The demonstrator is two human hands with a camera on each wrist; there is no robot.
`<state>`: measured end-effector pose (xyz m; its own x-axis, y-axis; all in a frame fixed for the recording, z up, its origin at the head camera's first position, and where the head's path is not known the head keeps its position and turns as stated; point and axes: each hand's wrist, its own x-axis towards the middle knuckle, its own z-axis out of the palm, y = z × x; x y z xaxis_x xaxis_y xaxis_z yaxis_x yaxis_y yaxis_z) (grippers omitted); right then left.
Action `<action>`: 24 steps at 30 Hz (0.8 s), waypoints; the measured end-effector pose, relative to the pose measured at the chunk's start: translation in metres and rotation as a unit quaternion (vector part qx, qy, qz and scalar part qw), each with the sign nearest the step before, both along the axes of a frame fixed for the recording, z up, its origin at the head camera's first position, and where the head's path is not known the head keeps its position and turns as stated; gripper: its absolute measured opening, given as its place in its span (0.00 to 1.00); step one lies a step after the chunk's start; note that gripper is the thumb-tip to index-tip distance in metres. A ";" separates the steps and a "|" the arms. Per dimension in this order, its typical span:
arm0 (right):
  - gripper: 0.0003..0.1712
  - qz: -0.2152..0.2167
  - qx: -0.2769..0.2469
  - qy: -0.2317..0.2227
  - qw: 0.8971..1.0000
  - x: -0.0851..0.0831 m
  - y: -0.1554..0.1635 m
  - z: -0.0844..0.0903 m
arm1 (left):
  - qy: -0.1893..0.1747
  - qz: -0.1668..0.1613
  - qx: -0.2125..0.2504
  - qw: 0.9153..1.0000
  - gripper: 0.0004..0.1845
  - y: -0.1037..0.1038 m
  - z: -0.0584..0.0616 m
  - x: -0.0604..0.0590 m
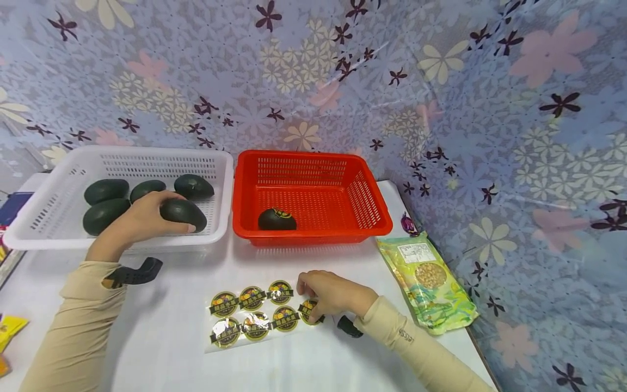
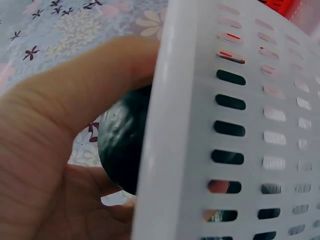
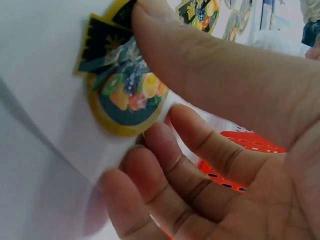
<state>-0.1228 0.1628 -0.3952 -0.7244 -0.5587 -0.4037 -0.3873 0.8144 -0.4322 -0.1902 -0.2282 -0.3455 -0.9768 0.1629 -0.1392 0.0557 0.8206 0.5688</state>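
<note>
In the head view my left hand (image 1: 149, 216) grips a dark green avocado (image 1: 183, 213) at the front of a white basket (image 1: 222, 218). The basket's wall hides part of that fruit in the left wrist view. Several other avocados (image 1: 106, 190) lie in the same basket. My right hand (image 1: 335, 294) is over the right end of a clear sheet of round fruit stickers (image 1: 252, 298). In the right wrist view, the thumb touches the end sticker (image 3: 127, 100) on its dark band, with the curved fingers at its other edge. No pinch on it is plain.
Beside the white basket stands a red basket (image 1: 313, 234) holding one avocado (image 1: 276, 219) with a sticker on it. A green-yellow food bag (image 1: 426, 280) and a purple wrapper (image 1: 409, 224) lie at the right. Yellow packaging (image 1: 10, 329) is at the left edge.
</note>
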 end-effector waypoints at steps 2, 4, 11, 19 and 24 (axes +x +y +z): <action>0.28 0.001 0.002 0.002 1.000 0.000 0.001 0.000 | 0.001 0.003 0.002 1.000 0.49 0.000 0.000 0.001; 0.27 0.003 0.004 0.003 1.000 0.000 0.002 0.000 | 0.001 0.004 0.003 1.000 0.50 -0.002 0.000 0.001; 0.22 0.008 -0.001 0.012 1.000 0.000 0.004 -0.002 | 0.004 0.010 0.024 1.000 0.46 -0.004 0.002 0.006; 0.18 -0.010 -0.021 0.018 1.000 0.000 0.006 0.000 | 0.011 0.033 0.036 0.999 0.46 0.004 0.007 -0.001; 0.21 -0.011 -0.024 0.020 0.999 0.000 0.007 -0.001 | 0.008 0.057 0.044 0.997 0.49 0.002 0.007 -0.003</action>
